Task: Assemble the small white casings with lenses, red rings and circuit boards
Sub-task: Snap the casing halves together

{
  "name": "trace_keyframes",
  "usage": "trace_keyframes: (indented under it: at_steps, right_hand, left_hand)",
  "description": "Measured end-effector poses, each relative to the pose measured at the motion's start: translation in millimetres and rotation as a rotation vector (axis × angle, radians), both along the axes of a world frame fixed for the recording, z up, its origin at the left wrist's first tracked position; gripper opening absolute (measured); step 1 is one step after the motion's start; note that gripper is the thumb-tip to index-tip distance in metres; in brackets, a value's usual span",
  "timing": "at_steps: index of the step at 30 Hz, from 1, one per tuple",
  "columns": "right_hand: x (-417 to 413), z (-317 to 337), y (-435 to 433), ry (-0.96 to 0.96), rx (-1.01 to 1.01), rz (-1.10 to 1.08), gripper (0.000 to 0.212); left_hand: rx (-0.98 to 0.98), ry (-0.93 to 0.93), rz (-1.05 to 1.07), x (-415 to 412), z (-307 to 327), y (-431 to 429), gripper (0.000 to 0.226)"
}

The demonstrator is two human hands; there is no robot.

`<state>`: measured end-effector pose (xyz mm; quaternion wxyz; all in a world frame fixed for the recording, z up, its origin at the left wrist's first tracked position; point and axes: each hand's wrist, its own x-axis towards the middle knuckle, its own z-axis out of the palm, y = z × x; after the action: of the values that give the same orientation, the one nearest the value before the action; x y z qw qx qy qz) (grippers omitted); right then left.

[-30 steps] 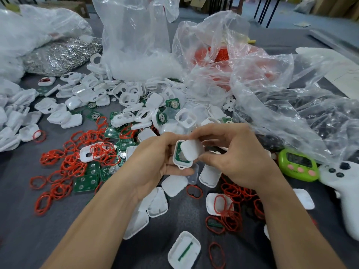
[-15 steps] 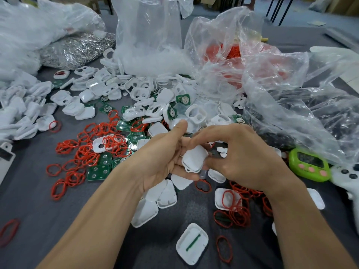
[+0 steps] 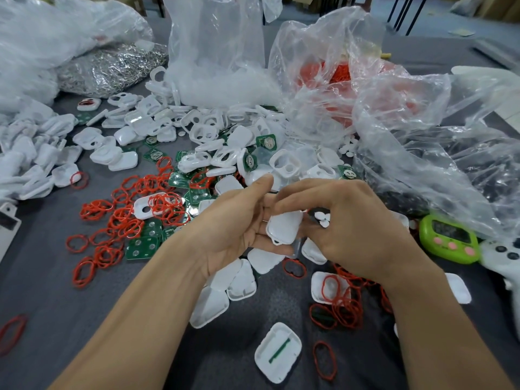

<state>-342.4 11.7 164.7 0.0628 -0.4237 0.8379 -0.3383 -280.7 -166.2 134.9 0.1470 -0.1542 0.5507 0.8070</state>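
A closed small white casing (image 3: 284,228) lies on the straight fingers of my left hand (image 3: 236,223), whose thumb points up and away from it. My right hand (image 3: 346,226) curls over the casing from the right, fingertips on its top edge. Small white round lenses (image 3: 322,219) show in the gap under my right palm. Loose red rings (image 3: 123,218) and green circuit boards (image 3: 143,246) lie to the left. More white casing halves (image 3: 225,294) sit just below my hands, and one open half (image 3: 277,351) lies nearest me.
Crumpled clear plastic bags (image 3: 408,122) of parts crowd the back and right. A foil bag (image 3: 112,66) lies at the back left. A green timer (image 3: 447,237) and a white controller (image 3: 503,257) sit at the right. A pile of white casings (image 3: 31,156) fills the left edge.
The white lid went onto the casing over the green board one second ago. Since then my left thumb has lifted off and its fingers have straightened under the closed casing.
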Motion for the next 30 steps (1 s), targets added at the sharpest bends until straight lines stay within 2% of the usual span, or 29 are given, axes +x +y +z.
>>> trace_keyframes:
  at_steps: [4, 7, 9, 10, 12, 14, 20, 23, 30]
  right_hand:
    - [-3, -5, 4, -0.047, -0.203, -0.166, 0.056]
    - [-8, -13, 7, -0.172, -0.382, -0.401, 0.035]
    - [-9, -18, 5, -0.328, -0.38, -0.515, 0.015]
    - [-7, -20, 2, -0.432, -0.359, -0.535, 0.012]
    - [-4, -22, -6, -0.634, -0.377, -0.531, 0.021]
    - [-3, -21, -9, -0.752, -0.404, -0.508, 0.021]
    - [-2, -19, -9, -0.917, -0.419, -0.451, 0.019]
    - [0, -18, -10, -0.932, -0.423, -0.42, 0.019]
    - [4, -16, -9, -0.835, -0.541, -0.341, 0.009]
  left_hand:
    - [0.04, 0.027, 0.013, -1, 1, 1, 0.051]
    - [0.035, 0.053, 0.011, -1, 1, 1, 0.036]
    - [0.017, 0.07, 0.033, -1, 0, 0, 0.032]
    - [0.011, 0.074, 0.045, -1, -1, 0, 0.032]
    - [0.003, 0.084, 0.057, -2, -1, -1, 0.031]
    - [0.026, 0.092, 0.075, -2, -2, -2, 0.03]
    - [0.124, 0.16, 0.076, -2, -2, -3, 0.031]
    - [0.144, 0.203, 0.033, -2, -2, -4, 0.031]
    - [0.157, 0.28, -0.025, 0, -4, -5, 0.035]
